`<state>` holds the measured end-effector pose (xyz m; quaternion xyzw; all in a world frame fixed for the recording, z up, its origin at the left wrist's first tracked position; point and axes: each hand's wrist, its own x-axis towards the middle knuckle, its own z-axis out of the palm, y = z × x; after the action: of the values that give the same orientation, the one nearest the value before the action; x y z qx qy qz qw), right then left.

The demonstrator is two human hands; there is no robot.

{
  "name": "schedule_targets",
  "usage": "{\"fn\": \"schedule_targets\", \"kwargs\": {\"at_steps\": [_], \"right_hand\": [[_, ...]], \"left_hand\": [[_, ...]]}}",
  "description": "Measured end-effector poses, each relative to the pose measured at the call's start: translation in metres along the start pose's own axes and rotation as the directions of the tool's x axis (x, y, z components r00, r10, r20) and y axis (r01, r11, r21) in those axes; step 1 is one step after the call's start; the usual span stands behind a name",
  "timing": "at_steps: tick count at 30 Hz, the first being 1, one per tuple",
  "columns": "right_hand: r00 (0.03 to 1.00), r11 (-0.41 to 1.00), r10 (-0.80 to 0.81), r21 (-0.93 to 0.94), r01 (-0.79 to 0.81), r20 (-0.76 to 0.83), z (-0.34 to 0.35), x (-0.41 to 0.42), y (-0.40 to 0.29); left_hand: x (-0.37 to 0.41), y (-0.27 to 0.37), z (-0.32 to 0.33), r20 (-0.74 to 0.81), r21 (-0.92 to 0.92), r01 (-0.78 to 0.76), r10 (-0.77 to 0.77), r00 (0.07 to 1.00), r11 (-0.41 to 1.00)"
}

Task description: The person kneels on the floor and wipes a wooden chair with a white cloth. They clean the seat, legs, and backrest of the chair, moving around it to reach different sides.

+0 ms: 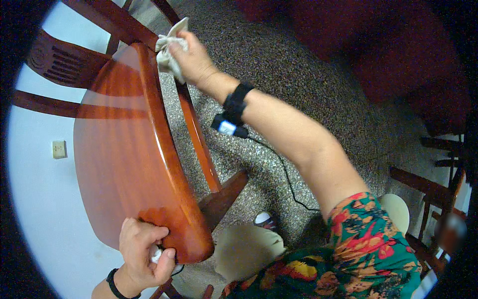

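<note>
A reddish-brown varnished wooden chair [119,157] fills the left of the view, its glossy seat facing up at me. My right hand [194,59] grips a crumpled off-white cloth [170,61]. It presses the cloth to the seat's side edge, close to the foot of a back post [112,18]. At the seat's near corner, my left hand [143,248] rests with bent fingers on the wood. A small white item [156,254] shows between its thumb and fingers, mostly hidden by the palm, so its kind is unclear.
A black wrist strap with a small device [227,127] is on my right forearm, trailing a black cable [285,170]. Below the seat run a wooden stretcher [198,142] and a leg [226,202] over speckled terrazzo floor [261,187]. A wall socket [59,149] is at left; wooden furniture [422,183] stands at right.
</note>
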<state>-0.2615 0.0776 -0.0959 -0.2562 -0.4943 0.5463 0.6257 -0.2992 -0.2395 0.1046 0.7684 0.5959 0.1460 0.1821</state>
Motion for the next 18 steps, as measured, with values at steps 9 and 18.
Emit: {"fn": "schedule_targets", "kwargs": {"at_steps": [9, 18], "right_hand": [[0.981, 0.987, -0.072, -0.153, 0.044, -0.182, 0.021, -0.037, 0.046], [0.83, 0.954, 0.253, -0.017, -0.3, -0.496, -0.011, -0.05, 0.146]], "left_hand": [[-0.017, 0.013, -0.003, 0.075, 0.047, 0.172, -0.175, 0.982, 0.984], [0.004, 0.012, -0.003, 0.15, 0.032, 0.075, -0.079, 0.985, 0.997]]}}
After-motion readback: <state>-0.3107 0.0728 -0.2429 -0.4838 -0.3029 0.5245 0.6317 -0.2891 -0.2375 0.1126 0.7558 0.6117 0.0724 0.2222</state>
